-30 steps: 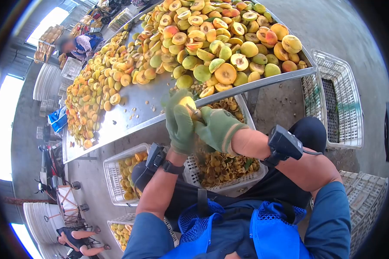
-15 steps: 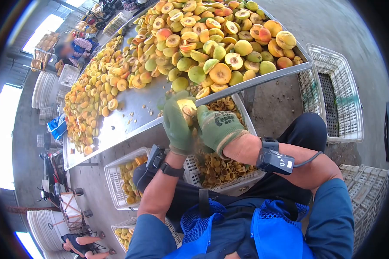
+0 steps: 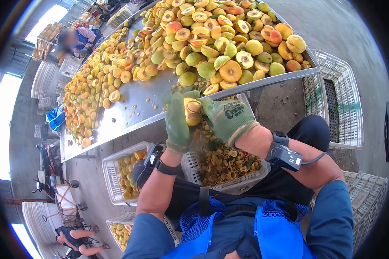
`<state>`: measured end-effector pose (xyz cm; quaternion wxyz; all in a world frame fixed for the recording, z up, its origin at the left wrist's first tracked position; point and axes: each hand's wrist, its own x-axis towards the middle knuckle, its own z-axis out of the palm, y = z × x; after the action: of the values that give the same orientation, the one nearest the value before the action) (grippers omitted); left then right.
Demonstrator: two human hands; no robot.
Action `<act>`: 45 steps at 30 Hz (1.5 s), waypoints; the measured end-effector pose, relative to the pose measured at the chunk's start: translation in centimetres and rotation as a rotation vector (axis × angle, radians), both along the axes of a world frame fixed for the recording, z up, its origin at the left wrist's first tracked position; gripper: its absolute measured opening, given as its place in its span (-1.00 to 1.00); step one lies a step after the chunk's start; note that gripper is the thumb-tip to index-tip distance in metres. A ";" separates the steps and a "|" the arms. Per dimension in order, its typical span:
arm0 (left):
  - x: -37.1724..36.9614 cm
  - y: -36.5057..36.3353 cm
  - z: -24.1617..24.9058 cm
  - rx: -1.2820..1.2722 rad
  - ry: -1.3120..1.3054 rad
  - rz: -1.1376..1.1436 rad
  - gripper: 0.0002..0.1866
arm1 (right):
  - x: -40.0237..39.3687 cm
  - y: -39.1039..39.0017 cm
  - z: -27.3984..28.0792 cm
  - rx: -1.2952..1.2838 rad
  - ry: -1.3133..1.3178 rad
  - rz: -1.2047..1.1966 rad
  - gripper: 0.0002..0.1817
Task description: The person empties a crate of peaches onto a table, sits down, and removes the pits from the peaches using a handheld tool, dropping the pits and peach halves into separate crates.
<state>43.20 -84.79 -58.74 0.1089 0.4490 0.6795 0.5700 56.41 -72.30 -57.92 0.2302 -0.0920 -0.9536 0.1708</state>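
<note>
My left hand point(image 3: 178, 123), in a green work glove, holds a yellow peach half point(image 3: 192, 117) with its hollow side showing. The fruit is just off the near edge of the metal table point(image 3: 138, 113). Against the peach's right side, the fingers of my gloved right hand point(image 3: 230, 118) are closed; whatever they grip is hidden, though a thin curved line shows at the cut face. Below both hands stands a white crate point(image 3: 263, 172) of peels and scraps point(image 3: 227, 167). Halved peaches point(image 3: 203, 36) are heaped across the table.
A crate of peach pieces point(image 3: 127, 175) stands at lower left, with another crate point(image 3: 116, 233) below it. An openwork crate point(image 3: 348, 103) stands right of the table, and a grey crate point(image 3: 367, 198) lower right. Other people point(image 3: 80, 41) are seen far left.
My view has shifted slightly, so the table and fruit appear a little to the right. The right hand has turned and drawn slightly away from the left, exposing more of the peach half.
</note>
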 end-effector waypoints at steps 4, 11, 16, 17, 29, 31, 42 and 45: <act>0.0 0.0 -0.5 0.080 -0.468 0.061 -0.42 | 0.0 -0.4 -1.0 -0.036 0.062 0.037 -0.79; -1.0 0.0 -1.6 0.003 -0.107 0.125 -0.40 | 0.4 -0.2 0.0 0.011 0.016 0.032 -0.78; -0.9 -0.1 -1.1 -0.046 -0.065 0.095 -0.42 | 0.1 -0.2 0.3 -0.071 -0.103 0.028 -0.78; -0.6 0.0 -0.4 -0.014 -0.079 0.054 -0.42 | 0.1 -0.2 0.5 -0.093 -0.122 0.029 -0.78; 0.9 1.1 0.1 0.133 -0.414 0.084 -0.43 | 0.0 -0.9 1.0 -0.434 -0.284 0.030 -0.69; 0.8 1.1 0.0 0.089 -0.165 0.117 -0.43 | -0.4 -0.9 -0.2 -0.412 -0.281 0.019 -0.60; 1.8 1.4 0.4 0.149 -0.191 0.155 -0.58 | 0.5 -0.6 2.7 -0.612 -0.351 0.067 -0.67; 2.0 1.3 0.6 0.155 -0.110 0.168 -0.58 | -0.3 0.0 1.3 -0.680 -0.315 0.177 -0.69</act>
<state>45.17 -83.46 -58.09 0.0630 0.3657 0.6616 0.6516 56.16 -72.28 -56.62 0.0217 -0.1058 -0.8705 0.4802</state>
